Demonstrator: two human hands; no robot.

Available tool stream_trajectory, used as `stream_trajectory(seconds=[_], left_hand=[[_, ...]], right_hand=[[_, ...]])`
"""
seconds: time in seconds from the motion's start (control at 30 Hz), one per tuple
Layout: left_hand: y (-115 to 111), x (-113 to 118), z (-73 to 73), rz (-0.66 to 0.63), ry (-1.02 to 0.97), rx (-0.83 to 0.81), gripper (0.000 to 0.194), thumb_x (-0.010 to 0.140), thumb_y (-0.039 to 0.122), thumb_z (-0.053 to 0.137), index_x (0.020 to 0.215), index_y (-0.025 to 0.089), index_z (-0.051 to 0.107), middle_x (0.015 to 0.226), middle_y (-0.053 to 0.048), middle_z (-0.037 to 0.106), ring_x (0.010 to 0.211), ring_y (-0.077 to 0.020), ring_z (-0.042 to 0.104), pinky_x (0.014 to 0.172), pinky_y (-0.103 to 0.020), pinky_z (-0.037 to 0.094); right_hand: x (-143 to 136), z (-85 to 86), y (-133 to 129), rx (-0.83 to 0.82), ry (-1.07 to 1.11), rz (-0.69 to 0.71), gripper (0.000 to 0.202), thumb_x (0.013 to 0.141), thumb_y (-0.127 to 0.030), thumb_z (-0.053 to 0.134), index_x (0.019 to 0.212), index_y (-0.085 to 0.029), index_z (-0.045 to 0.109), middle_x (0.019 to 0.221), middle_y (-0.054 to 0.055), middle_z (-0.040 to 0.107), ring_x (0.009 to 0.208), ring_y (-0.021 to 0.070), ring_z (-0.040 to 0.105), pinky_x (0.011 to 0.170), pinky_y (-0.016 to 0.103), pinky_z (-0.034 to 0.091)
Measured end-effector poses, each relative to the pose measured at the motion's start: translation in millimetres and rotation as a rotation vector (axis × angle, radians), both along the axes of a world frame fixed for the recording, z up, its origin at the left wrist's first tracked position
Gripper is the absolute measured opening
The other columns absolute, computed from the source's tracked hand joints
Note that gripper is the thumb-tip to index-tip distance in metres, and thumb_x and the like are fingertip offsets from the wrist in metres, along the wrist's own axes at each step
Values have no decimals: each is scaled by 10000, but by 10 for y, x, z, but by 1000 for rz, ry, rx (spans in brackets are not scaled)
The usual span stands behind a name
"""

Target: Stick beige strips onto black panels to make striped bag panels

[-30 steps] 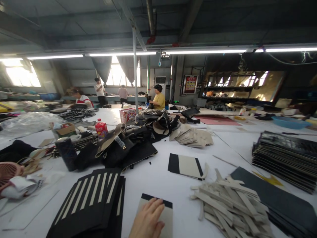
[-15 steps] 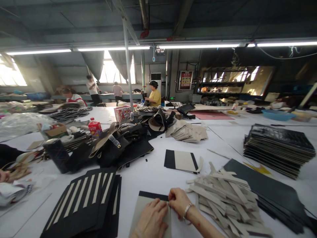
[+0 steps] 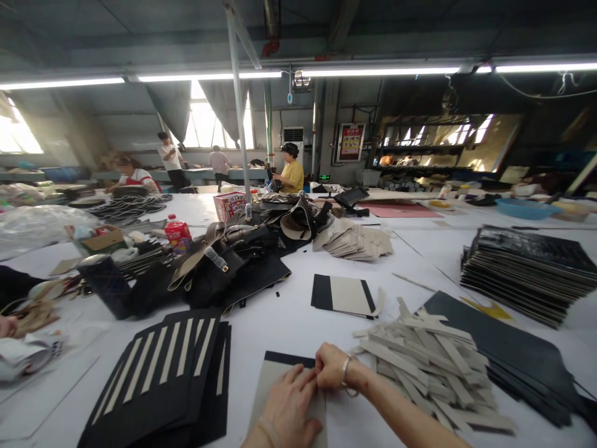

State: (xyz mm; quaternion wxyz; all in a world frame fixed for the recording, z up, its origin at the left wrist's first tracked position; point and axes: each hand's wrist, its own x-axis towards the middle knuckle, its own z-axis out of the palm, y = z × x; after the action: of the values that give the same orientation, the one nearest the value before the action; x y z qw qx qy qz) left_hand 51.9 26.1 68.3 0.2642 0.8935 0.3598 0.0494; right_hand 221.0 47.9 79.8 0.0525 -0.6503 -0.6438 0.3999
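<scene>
A light grey panel (image 3: 265,381) with a black strip along its far edge lies on the white table in front of me. My left hand (image 3: 291,404) rests flat on it, fingers stretched forward. At the panel's right edge, near the black strip, my right hand (image 3: 332,367) is closed with its fingertips pressed down; what they pinch is hidden. Right of my hands is a loose heap of grey strips (image 3: 422,361). On the left lie fanned black panels (image 3: 158,398) bearing pale strips. Beyond my hands sits a small stack of black-and-grey panels (image 3: 345,295).
Dark sheets (image 3: 504,348) and a tall stack of black panels (image 3: 527,274) stand at the right. Black bag pieces (image 3: 224,267), a dark cylinder (image 3: 103,283) and a red bottle (image 3: 177,233) are farther left. Several people work behind; another person's hand (image 3: 8,326) shows at the left edge.
The view has tilted down slightly. My right hand has shifted a little along the panel's edge, its forearm reaching farther in; my left hand stays flat on the panel.
</scene>
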Motion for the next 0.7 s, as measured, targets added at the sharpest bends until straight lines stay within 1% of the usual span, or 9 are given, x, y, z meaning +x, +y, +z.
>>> stream_trajectory(seconds=[0.1, 0.13, 0.2, 0.3, 0.4, 0.5, 0.57, 0.67, 0.7], left_hand=[[-13, -40, 11, -42, -12, 8, 555, 757, 372, 518, 1293, 251, 434, 1395, -6, 400, 1295, -241, 296, 1112, -355, 178], [-17, -55, 13, -46, -14, 10, 568, 759, 363, 512, 1306, 247, 417, 1411, -7, 376, 1308, -236, 272, 1116, -352, 165], [-26, -83, 24, -50, -11, -3, 641, 742, 375, 529, 1345, 239, 358, 1440, -10, 326, 1331, -243, 216, 1117, -367, 163], [-41, -109, 49, -62, -2, -25, 708, 720, 390, 542, 1369, 221, 313, 1449, -30, 305, 1339, -258, 190, 1114, -399, 165], [-49, -112, 44, -75, 4, -33, 728, 692, 365, 554, 1365, 220, 319, 1451, -36, 299, 1341, -260, 184, 1110, -412, 170], [-9, -100, 1, -88, 27, -30, 797, 648, 328, 573, 1382, 237, 276, 1461, -33, 277, 1341, -262, 185, 1103, -429, 178], [61, -85, -22, -112, 48, -34, 791, 653, 342, 565, 1381, 218, 281, 1462, -42, 272, 1341, -266, 183, 1102, -436, 172], [195, -52, -5, -188, 76, -41, 774, 671, 361, 542, 1380, 180, 290, 1463, -51, 268, 1338, -276, 188, 1100, -434, 179], [226, -39, 16, -206, 80, -38, 784, 664, 357, 546, 1382, 177, 286, 1463, -54, 268, 1335, -283, 194, 1096, -436, 187]], right_hand=[[-50, 179, -369, -137, 235, 98, 139, 522, -133, 556, 604, -194, 651, 418, -77, 450, 379, 74, 383, 378, 177, 286], [-55, 227, -484, -106, 310, 103, 138, 531, -130, 545, 615, -193, 635, 443, -79, 457, 396, 71, 380, 388, 176, 281], [-45, 271, -640, 110, 353, 48, 122, 543, -110, 514, 608, -185, 585, 532, -64, 497, 493, 80, 428, 452, 179, 311], [-14, 176, -663, 365, 304, -116, 102, 603, -123, 497, 670, -184, 545, 656, -35, 550, 621, 105, 495, 556, 195, 364], [-32, -20, -556, 336, 359, -249, 144, 629, -150, 517, 764, -185, 552, 704, -27, 584, 613, 112, 511, 569, 207, 388], [-104, -99, -548, 396, 357, -326, 64, 656, -209, 545, 674, -178, 598, 655, -12, 583, 622, 128, 494, 606, 233, 388], [-134, -27, -679, 259, 528, -267, 165, 670, -300, 587, 570, -169, 589, 549, -12, 536, 563, 129, 474, 561, 244, 377], [-74, 221, -1036, -99, 941, 23, 299, 613, -429, 698, 529, -170, 574, 510, -7, 516, 523, 131, 487, 505, 240, 368], [-27, 317, -1154, -139, 1007, 75, 322, 601, -459, 716, 538, -177, 574, 537, 2, 536, 546, 138, 508, 511, 240, 375]])
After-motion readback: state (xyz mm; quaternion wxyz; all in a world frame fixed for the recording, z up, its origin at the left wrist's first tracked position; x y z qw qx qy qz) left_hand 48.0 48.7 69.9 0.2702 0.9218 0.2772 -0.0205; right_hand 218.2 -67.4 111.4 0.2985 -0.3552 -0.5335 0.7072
